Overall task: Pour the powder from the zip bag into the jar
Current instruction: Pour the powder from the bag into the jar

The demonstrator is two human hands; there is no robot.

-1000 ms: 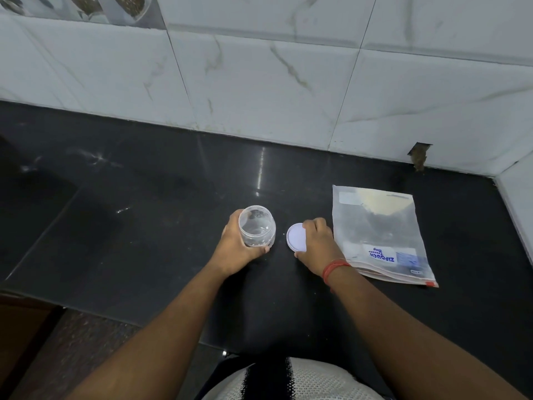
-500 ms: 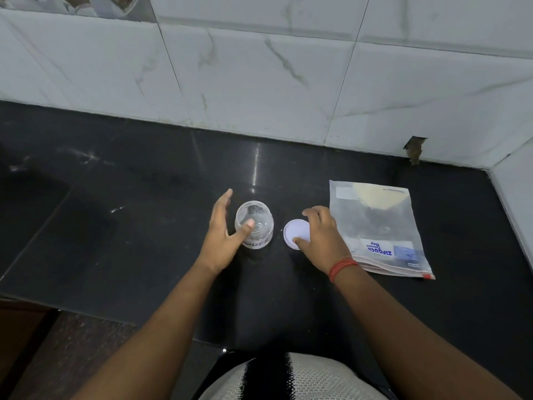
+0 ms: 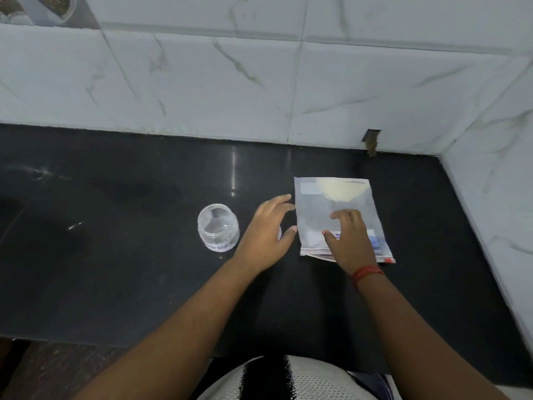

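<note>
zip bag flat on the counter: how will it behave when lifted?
The zip bag looks like thin clear film lying flat, so probably floppy. The pale powder is bunched at the far end, so it will likely shift and sag. Probably light, with so little powder showing.

Desk [image 3: 115, 269]: black polished stone, glossy, with a thin vertical streak of reflected light near mid-back and faint pale smudges toward the far left. Back wall [image 3: 202, 82]: large white tiles with grey-green marble veining, thin grout lines. A second tiled wall [image 3: 496, 197] meets it at the right, forming a corner. Small brown chipped notch [image 3: 371, 142] in the back wall's lowest tile, just above the desk line, near the corner. Top left: patterned decorative tile [image 3: 43, 7], dark motif, partly cut off by the frame. Lower left, beyond the desk's front edge: brownish speckled floor [image 3: 43, 370]. Bottom centre: white mesh garment with a black stripe [image 3: 274, 379].
</note>
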